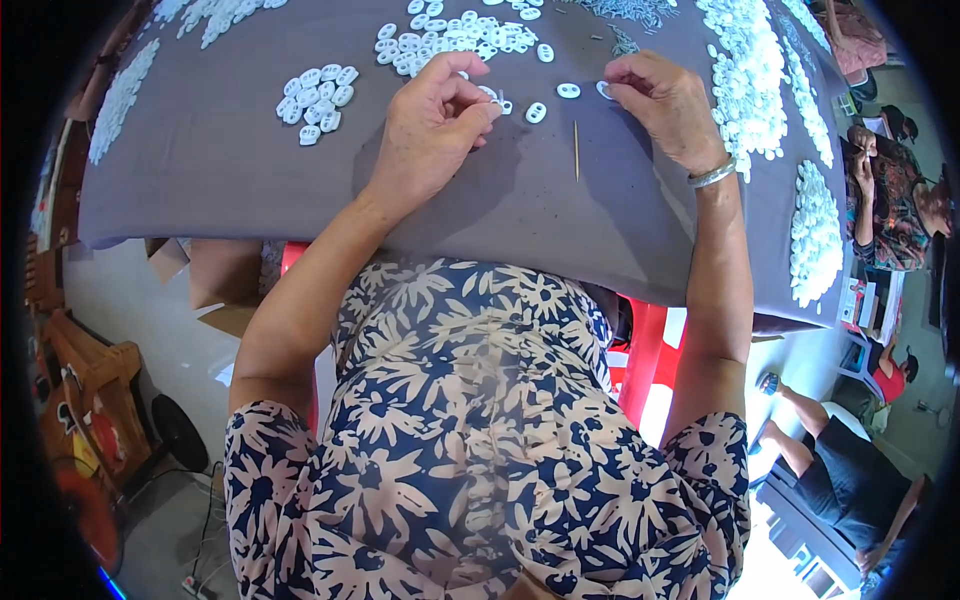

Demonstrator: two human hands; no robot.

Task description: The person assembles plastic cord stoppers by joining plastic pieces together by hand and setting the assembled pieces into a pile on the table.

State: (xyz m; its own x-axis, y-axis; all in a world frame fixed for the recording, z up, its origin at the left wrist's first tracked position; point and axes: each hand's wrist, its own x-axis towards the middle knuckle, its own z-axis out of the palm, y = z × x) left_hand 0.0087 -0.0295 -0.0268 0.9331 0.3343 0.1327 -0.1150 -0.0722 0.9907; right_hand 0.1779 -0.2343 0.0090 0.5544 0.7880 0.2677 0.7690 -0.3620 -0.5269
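My left hand is closed in a pinch on a small white oval plastic piece. A thin grey bit stands up at that piece; its kind is too small to tell. To the right, my right hand, with a metal bangle at the wrist, has thumb and fingers closed on another white oval piece. Between the hands lie a loose two-holed oval piece and a second loose oval piece. A thin wooden stick rests on the grey tablecloth below them.
White oval pieces form a small cluster at left and a larger heap beyond my left hand. A grey heap of tiny parts lies at the back. Long white piles run along the right. Other people sit beyond the right edge.
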